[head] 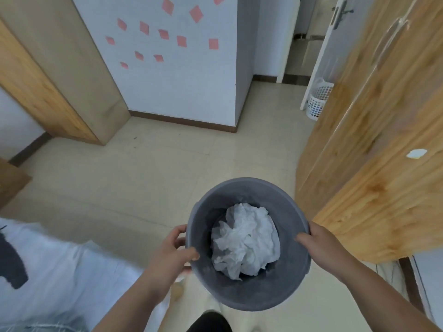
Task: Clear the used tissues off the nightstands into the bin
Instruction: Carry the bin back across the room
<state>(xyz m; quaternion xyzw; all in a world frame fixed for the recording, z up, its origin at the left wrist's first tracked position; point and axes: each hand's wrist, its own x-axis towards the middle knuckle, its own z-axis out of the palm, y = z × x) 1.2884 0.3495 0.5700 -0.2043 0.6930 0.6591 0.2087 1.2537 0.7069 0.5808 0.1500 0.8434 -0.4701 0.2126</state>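
Observation:
A round grey bin (pixel 247 293) is held up in front of me above the tiled floor, its mouth facing the camera. Crumpled white tissues (pixel 245 240) fill its bottom. My left hand (pixel 171 252) grips the bin's left rim, thumb over the edge. My right hand (pixel 316 240) grips the right rim, fingers curled inside. No nightstand is clearly in view.
A wooden wardrobe (pixel 374 149) stands close on the right. A bed with white bedding (pixel 60 279) is at the lower left. A white mesh basket (pixel 317 99) sits by an open door at the back right. A wall with pink notes (pixel 177 68) is ahead, and a wooden panel (pixel 48 92) stands at the left.

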